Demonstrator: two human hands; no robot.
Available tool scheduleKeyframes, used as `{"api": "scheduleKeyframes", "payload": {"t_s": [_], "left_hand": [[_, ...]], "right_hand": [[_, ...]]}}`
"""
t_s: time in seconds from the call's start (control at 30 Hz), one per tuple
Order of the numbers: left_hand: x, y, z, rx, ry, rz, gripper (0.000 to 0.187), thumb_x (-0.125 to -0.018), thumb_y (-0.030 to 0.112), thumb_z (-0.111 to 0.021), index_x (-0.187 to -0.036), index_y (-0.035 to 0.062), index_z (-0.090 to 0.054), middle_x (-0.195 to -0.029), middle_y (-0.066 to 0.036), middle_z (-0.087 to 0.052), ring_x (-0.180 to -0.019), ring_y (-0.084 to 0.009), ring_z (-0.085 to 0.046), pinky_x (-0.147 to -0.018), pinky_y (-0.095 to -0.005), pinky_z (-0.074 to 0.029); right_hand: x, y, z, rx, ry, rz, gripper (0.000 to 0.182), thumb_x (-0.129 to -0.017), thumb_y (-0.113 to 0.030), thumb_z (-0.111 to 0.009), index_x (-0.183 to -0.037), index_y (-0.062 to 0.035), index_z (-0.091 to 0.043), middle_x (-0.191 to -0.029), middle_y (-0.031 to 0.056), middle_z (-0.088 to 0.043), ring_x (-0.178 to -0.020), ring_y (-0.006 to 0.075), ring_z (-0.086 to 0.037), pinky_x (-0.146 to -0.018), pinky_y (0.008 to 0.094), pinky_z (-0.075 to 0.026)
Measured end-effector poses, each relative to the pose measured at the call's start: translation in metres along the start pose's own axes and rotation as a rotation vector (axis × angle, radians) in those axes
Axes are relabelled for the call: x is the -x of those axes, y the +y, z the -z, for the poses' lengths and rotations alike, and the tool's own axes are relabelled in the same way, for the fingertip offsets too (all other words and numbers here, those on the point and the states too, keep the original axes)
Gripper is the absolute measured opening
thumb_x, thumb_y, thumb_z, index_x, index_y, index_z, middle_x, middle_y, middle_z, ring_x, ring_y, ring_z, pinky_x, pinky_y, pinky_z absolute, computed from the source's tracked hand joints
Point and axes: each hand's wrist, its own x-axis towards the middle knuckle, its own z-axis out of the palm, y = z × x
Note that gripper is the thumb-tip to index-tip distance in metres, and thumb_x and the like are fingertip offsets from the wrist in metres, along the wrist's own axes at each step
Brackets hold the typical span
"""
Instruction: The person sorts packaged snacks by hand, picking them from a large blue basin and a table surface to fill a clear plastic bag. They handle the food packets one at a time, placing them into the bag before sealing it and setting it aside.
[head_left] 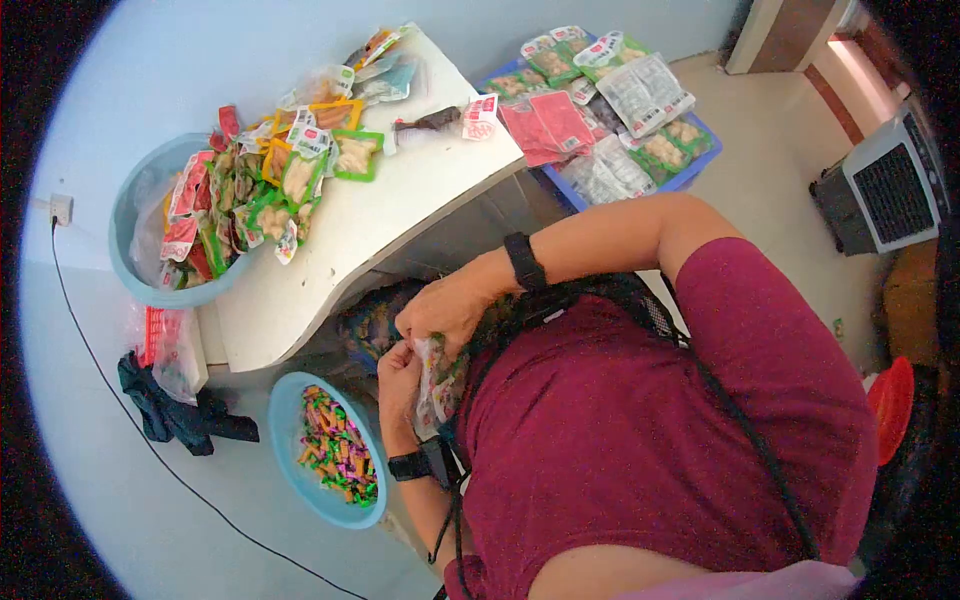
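Observation:
Close to my waist, a clear plastic bag (pixel 434 385) with greenish-brown contents hangs between my hands. My right hand (pixel 450 308) is bent over its top edge, fingers closed on the plastic. Just beside it, my left hand (pixel 397 375) pinches the same edge, fingertips nearly touching the right ones. What exactly the bag holds is too blurred to name. Below my left forearm stands a light blue basin (pixel 283 440) of small wrapped pieces (pixel 338 450) in orange, green and purple.
A white table (pixel 440 215) with a curved edge carries a blue tub (pixel 128 262) heaped with food packets (pixel 300 178). Beyond its far end sits a blue crate (pixel 712 150) of more packets. An air cooler (pixel 890 185) stands at right. A black cable (pixel 125 400) runs along the wall.

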Motion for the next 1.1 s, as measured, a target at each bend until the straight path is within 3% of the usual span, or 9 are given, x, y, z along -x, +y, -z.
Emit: {"api": "scheduleKeyframes", "payload": {"t_s": [0.27,0.37,0.47,0.57,0.63,0.73,0.83,0.97,1.1], "left_hand": [[0.014,0.025,0.003,0.176,0.041,0.087,0.017,-0.094,0.012,-0.054,-0.096,-0.0002,-0.066,-0.083,0.001,-0.064,-0.068,-0.0059,-0.057,-0.06,-0.0224,-0.046],[0.025,0.02,0.01,-0.007,0.21,-0.231,0.023,-0.095,0.02,-0.055,-0.098,-0.0006,-0.066,-0.084,-0.001,-0.065,-0.07,-0.008,-0.058,-0.062,-0.0241,-0.047],[0.041,0.023,0.018,0.159,0.172,-0.054,0.033,-0.097,0.032,-0.053,-0.104,0.0011,-0.063,-0.091,-0.009,-0.069,-0.083,-0.0164,-0.066,-0.073,-0.027,-0.051],[0.047,0.012,0.031,0.205,0.166,-0.047,0.037,-0.096,0.035,-0.054,-0.108,-0.0006,-0.059,-0.097,-0.015,-0.068,-0.089,-0.0255,-0.067,-0.082,-0.0356,-0.054],[0.051,0.01,0.029,0.217,0.191,-0.054,0.036,-0.097,0.035,-0.052,-0.104,0.0007,-0.061,-0.096,-0.013,-0.069,-0.087,-0.0213,-0.067,-0.079,-0.0312,-0.053],[0.055,0.017,0.019,0.231,0.208,-0.066,0.036,-0.098,0.034,-0.051,-0.102,0.0007,-0.062,-0.095,-0.013,-0.069,-0.086,-0.0196,-0.067,-0.078,-0.0303,-0.053],[0.056,0.018,0.019,0.21,0.2,-0.082,0.036,-0.098,0.034,-0.05,-0.102,0.0002,-0.062,-0.094,-0.013,-0.069,-0.085,-0.0196,-0.067,-0.078,-0.0303,-0.053],[0.058,0.022,0.019,0.183,0.247,-0.075,0.035,-0.098,0.033,-0.05,-0.102,0.0001,-0.061,-0.093,-0.013,-0.069,-0.083,-0.0197,-0.067,-0.077,-0.0303,-0.054],[0.056,0.021,0.021,0.192,0.267,-0.064,0.034,-0.098,0.032,-0.051,-0.102,0.0003,-0.062,-0.093,-0.013,-0.069,-0.082,-0.0191,-0.067,-0.076,-0.03,-0.054]], "right_hand": [[0.018,-0.02,0.021,-0.145,0.135,-0.103,0.039,-0.078,-0.037,-0.069,-0.076,0.0022,-0.065,-0.067,0.0233,-0.06,-0.06,0.0381,-0.058,-0.056,0.0444,-0.045],[0.042,-0.043,0.069,-0.154,0.265,-0.279,0.044,-0.079,-0.039,-0.068,-0.07,0.0042,-0.062,-0.056,0.0188,-0.054,-0.049,0.0232,-0.053,-0.049,0.0386,-0.041],[0.085,-0.074,0.131,-0.263,0.487,-0.63,0.041,-0.08,-0.036,-0.069,-0.061,-0.0002,-0.065,-0.051,-0.0025,-0.045,-0.05,0.0044,-0.04,-0.044,0.029,-0.031],[0.133,-0.087,0.164,-0.683,0.977,-0.505,0.026,-0.087,-0.026,-0.065,-0.084,-0.0011,-0.07,-0.078,0.0008,-0.066,-0.068,0.0101,-0.061,-0.062,0.0297,-0.05],[0.177,-0.073,0.179,-0.79,1.216,-0.446,0.03,-0.092,-0.024,-0.06,-0.104,0.0027,-0.063,-0.099,0.0068,-0.068,-0.089,0.0164,-0.066,-0.083,0.0329,-0.053],[0.227,-0.05,0.176,-0.941,1.499,-0.343,0.033,-0.094,-0.016,-0.056,-0.123,0.0003,-0.051,-0.121,0.0113,-0.058,-0.105,0.0198,-0.061,-0.09,0.0351,-0.053],[0.27,-0.008,0.16,-1.015,1.766,-0.339,0.036,-0.095,-0.025,-0.056,-0.118,0.0026,-0.054,-0.103,0.0097,-0.067,-0.101,0.022,-0.063,-0.09,0.0372,-0.051],[0.405,0.129,0.11,-0.258,1.387,-0.739,0.041,-0.089,-0.022,-0.061,-0.123,-0.0021,-0.051,-0.112,0.0133,-0.063,-0.107,0.027,-0.061,-0.094,0.0404,-0.048],[0.447,0.173,0.049,-0.065,1.06,-1.164,0.034,-0.095,-0.014,-0.052,-0.124,0.0032,-0.046,-0.126,0.016,-0.055,-0.115,0.0287,-0.055,-0.1,0.0465,-0.044]]}}
